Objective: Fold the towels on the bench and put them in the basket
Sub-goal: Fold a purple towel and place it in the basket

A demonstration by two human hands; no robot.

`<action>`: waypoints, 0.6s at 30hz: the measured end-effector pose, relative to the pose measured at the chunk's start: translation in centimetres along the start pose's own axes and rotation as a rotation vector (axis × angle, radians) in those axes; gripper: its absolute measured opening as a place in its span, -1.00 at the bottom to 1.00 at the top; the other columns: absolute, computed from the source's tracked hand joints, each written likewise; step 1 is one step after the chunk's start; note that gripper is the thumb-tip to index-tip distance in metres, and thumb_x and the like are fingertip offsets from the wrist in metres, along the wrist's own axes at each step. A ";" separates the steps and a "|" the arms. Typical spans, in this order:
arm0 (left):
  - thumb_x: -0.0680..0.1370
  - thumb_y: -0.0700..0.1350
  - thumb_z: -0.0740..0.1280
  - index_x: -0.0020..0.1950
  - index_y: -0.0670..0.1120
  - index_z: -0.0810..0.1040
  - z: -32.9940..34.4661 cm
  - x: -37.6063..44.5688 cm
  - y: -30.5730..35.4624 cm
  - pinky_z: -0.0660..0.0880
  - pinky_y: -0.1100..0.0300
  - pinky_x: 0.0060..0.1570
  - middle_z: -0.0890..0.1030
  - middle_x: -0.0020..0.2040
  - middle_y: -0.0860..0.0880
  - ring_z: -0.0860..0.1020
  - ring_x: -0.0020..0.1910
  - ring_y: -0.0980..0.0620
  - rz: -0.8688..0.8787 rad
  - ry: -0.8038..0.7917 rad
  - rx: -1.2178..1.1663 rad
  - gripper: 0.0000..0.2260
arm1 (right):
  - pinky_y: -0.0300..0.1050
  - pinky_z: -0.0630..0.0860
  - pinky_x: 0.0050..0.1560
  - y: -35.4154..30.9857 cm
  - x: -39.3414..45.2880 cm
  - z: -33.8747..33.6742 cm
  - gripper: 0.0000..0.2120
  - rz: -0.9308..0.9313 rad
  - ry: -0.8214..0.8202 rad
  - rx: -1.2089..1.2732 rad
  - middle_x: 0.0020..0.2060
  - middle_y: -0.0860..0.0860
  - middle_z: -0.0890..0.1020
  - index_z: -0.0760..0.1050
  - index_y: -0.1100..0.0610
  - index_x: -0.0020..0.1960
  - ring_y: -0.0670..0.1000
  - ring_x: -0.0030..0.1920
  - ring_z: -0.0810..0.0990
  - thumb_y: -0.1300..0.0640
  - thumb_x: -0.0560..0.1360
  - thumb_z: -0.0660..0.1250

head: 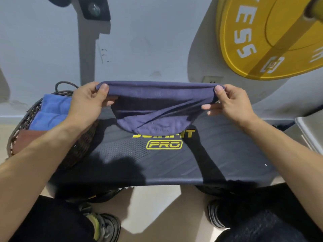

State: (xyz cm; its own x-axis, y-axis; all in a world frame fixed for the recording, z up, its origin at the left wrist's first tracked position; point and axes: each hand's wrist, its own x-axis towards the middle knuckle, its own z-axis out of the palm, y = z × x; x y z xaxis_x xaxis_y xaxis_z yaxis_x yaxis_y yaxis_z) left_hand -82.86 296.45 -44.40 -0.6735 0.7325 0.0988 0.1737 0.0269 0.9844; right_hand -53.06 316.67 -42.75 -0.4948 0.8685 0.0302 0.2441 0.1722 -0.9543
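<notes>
Navy towel pinched between both hands' fingers

Between my left hand and right hand I see a navy towel of thin, smooth matt cloth that drapes in soft creases. Under both hands the bench looks like dark matt vinyl with a dotted, perforated grain and glossy yellow lettering. Beside my left wrist the basket is rough dark wicker, holding a plush blue towel. Beyond my right hand the yellow weight plate seems rubber, slightly satin.
</notes>
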 end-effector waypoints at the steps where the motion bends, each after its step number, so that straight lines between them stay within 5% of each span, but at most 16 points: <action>1: 0.69 -0.12 0.17 -0.05 -0.09 0.52 -0.3 0.2 0.1 0.62 0.24 -0.30 0.67 -0.26 -0.13 0.64 -0.37 0.09 0.022 -0.007 0.054 -0.81 | -0.19 0.55 -0.52 -0.1 0.0 -0.3 -0.78 -0.054 0.029 -0.076 -0.45 0.00 0.64 0.47 0.10 -0.07 -0.03 -0.49 0.64 0.07 0.69 0.14; 3: 0.67 -0.02 0.19 -0.14 -0.03 0.52 -1.0 0.5 0.3 0.40 0.30 -0.60 0.61 -0.49 -0.09 0.49 -0.63 0.08 0.076 -0.028 0.197 -0.76 | -0.32 0.32 -0.61 -0.5 0.2 -0.7 -0.74 -0.126 0.086 -0.168 -0.60 -0.10 0.52 0.48 0.00 -0.16 -0.11 -0.65 0.43 0.05 0.68 0.17; 9: 0.63 0.06 0.22 -0.12 -0.07 0.52 -1.6 0.9 0.9 0.30 0.31 -0.59 0.60 -0.52 -0.12 0.38 -0.71 0.00 0.070 -0.062 0.241 -0.75 | -0.34 0.31 -0.62 -1.3 0.3 -1.4 -0.72 -0.131 0.083 -0.172 -0.60 -0.10 0.51 0.50 0.01 -0.18 -0.11 -0.64 0.43 0.01 0.67 0.18; 14: 0.67 -0.10 0.23 -0.09 -0.15 0.51 -0.7 0.7 0.7 0.59 0.22 -0.44 0.65 -0.31 -0.26 0.68 -0.41 -0.05 0.043 -0.090 0.177 -0.81 | -0.07 0.60 -0.52 -1.2 -0.2 -1.0 -0.75 -0.009 0.074 -0.024 -0.29 0.23 0.65 0.49 0.12 -0.06 0.17 -0.39 0.70 0.01 0.68 0.16; 18: 0.66 -0.11 0.25 0.00 -0.17 0.57 0.0 0.5 0.9 0.66 0.01 -0.06 0.66 -0.13 -0.26 0.71 -0.18 -0.10 0.111 -0.044 0.143 -0.83 | -0.06 0.65 -0.42 -1.3 -0.3 -0.4 -0.76 0.040 0.127 0.137 -0.14 0.17 0.67 0.43 0.10 -0.05 0.17 -0.25 0.73 0.02 0.69 0.10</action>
State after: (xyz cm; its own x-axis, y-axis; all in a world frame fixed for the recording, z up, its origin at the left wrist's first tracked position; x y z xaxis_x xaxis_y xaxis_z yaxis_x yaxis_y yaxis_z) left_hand -83.07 296.86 -43.50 -0.6127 0.7656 0.1963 0.3482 0.0385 0.9366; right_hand -52.85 316.36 -41.38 -0.3758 0.9265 0.0204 0.1410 0.0789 -0.9869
